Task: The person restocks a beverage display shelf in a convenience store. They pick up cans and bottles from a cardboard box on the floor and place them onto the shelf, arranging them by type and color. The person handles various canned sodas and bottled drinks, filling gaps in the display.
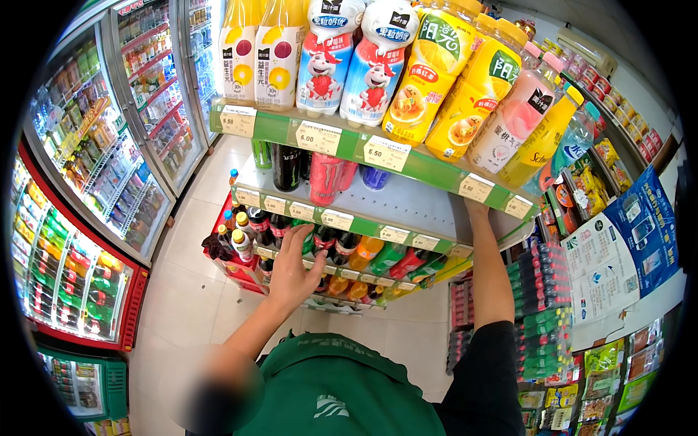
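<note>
My left hand (294,272) is in front of the drink shelves, its fingers spread and nothing in them. It is close to the price-tag strip (338,219) of the second shelf and the dark-capped cola bottles (325,240) below. My right hand (476,208) reaches into the second shelf at its right end; the upper shelf's green edge hides its fingers. Pink cans (325,178), a black can (288,169) and a blue can (375,178) stand toward the left of that same shelf, whose white perforated surface (418,211) shows beside them.
Large yellow bottles (429,73), white-and-red bottles (374,65) and a pink bottle (512,109) line the upper shelf. Glass-door coolers (87,123) stand on the left. Shrink-wrapped bottle packs (542,305) are stacked at the right, next to a blue-and-white printed board (603,272).
</note>
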Action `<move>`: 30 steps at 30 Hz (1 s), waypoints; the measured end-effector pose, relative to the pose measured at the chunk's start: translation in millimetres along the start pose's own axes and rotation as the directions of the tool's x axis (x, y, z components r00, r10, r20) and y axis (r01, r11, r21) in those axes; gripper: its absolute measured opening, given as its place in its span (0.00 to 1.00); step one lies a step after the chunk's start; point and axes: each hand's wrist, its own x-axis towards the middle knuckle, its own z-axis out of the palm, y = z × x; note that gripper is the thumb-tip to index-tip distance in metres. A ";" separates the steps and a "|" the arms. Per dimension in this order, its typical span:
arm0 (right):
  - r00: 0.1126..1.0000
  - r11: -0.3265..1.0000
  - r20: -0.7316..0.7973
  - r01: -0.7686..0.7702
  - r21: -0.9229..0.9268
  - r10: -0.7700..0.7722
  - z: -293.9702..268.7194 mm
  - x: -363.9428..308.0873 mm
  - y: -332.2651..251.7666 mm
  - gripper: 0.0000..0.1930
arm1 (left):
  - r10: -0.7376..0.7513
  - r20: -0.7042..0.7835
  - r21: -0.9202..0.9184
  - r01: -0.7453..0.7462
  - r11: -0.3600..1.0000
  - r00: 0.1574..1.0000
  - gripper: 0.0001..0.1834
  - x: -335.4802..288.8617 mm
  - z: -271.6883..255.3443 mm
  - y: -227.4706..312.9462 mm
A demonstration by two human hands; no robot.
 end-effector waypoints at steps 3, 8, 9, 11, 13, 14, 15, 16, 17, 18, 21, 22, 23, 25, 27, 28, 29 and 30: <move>0.979 0.988 -0.142 0.152 0.028 -0.147 1.6 -23.0 -47.5 0.21 | 0.032 0.014 0.018 -0.032 0.999 0.999 0.27 -0.9 -1.3 -1.4; 0.986 0.815 0.073 0.081 0.574 -0.149 -22.0 -50.4 -239.6 0.23 | 0.034 0.027 0.010 -0.034 0.999 0.999 0.25 -2.4 0.2 3.2; 0.986 0.836 0.094 0.068 0.545 -0.141 -17.2 -50.2 -255.2 0.23 | 0.053 0.031 -0.006 -0.053 0.999 0.998 0.25 -1.5 0.3 4.9; 0.982 0.851 0.164 -0.010 0.526 -0.090 -12.0 -45.9 -271.6 0.23 | 0.069 0.027 -0.004 -0.069 0.998 0.997 0.24 -1.4 -3.9 5.2; 0.964 0.839 0.266 -0.145 0.524 0.001 -14.0 -44.6 -274.0 0.22 | 0.080 0.045 0.026 -0.081 0.996 0.996 0.23 -0.7 -5.8 1.5; 0.977 0.829 0.211 -0.105 0.550 -0.015 -16.4 -46.6 -272.7 0.22 | 0.064 0.049 0.041 -0.066 0.997 0.997 0.23 -1.4 -8.6 -0.1; 0.987 0.816 0.155 -0.063 0.575 -0.033 -20.0 -48.5 -270.3 0.21 | 0.067 0.043 0.046 -0.069 0.997 0.997 0.23 -4.2 -11.0 -4.1; 0.994 0.799 0.098 -0.017 0.601 -0.053 -24.8 -50.2 -267.7 0.20 | 0.069 0.035 0.054 -0.071 0.996 0.997 0.23 -7.1 -14.3 -8.4; 0.991 0.842 0.125 -0.038 0.538 -0.035 -32.2 -52.8 -261.8 0.19 | 0.061 0.014 0.062 -0.061 0.996 0.998 0.23 -12.4 -18.0 -14.6; 0.996 0.859 0.093 -0.036 0.511 -0.014 -34.4 -55.7 -243.1 0.18 | 0.036 0.000 0.053 -0.036 0.998 0.999 0.22 -18.8 -21.2 -20.2; 0.974 0.944 -0.188 0.178 0.279 -0.129 -25.6 -51.3 -132.5 0.18 | -0.058 -0.042 -0.003 0.058 0.998 0.997 0.20 -37.5 -31.1 -30.5; 0.991 0.944 -0.130 0.066 0.324 -0.025 -25.5 -47.7 -96.4 0.18 | -0.065 -0.064 0.006 0.065 0.998 0.996 0.19 -44.8 -32.7 -39.7; 0.995 0.973 -0.094 0.043 0.228 -0.022 -28.3 -39.4 -67.3 0.20 | -0.116 -0.070 -0.019 0.114 0.993 0.991 0.19 -51.7 -33.5 -46.5; 0.998 0.998 -0.014 0.065 -0.004 -0.065 -39.1 -30.5 -22.0 0.21 | -0.167 -0.073 -0.041 0.164 0.986 0.983 0.19 -57.9 -35.8 -49.8; 1.000 0.998 -0.012 0.028 -0.051 -0.029 -38.8 -27.6 -20.1 0.22 | -0.179 -0.069 -0.027 0.177 0.984 0.982 0.18 -60.8 -38.2 -51.5; 1.000 1.000 -0.019 0.002 -0.018 -0.003 -38.7 -27.3 -18.7 0.22 | -0.178 -0.065 -0.030 0.176 0.984 0.982 0.18 -61.3 -37.9 -51.5; 0.999 1.000 -0.028 -0.027 0.016 0.028 -40.1 -28.6 -17.7 0.22 | -0.174 -0.059 -0.034 0.172 0.984 0.983 0.18 -60.8 -36.5 -50.4; 0.998 0.997 -0.030 -0.052 0.052 0.054 -38.8 -28.6 -15.1 0.23 | -0.170 -0.051 -0.038 0.168 0.985 0.984 0.18 -60.6 -34.9 -49.5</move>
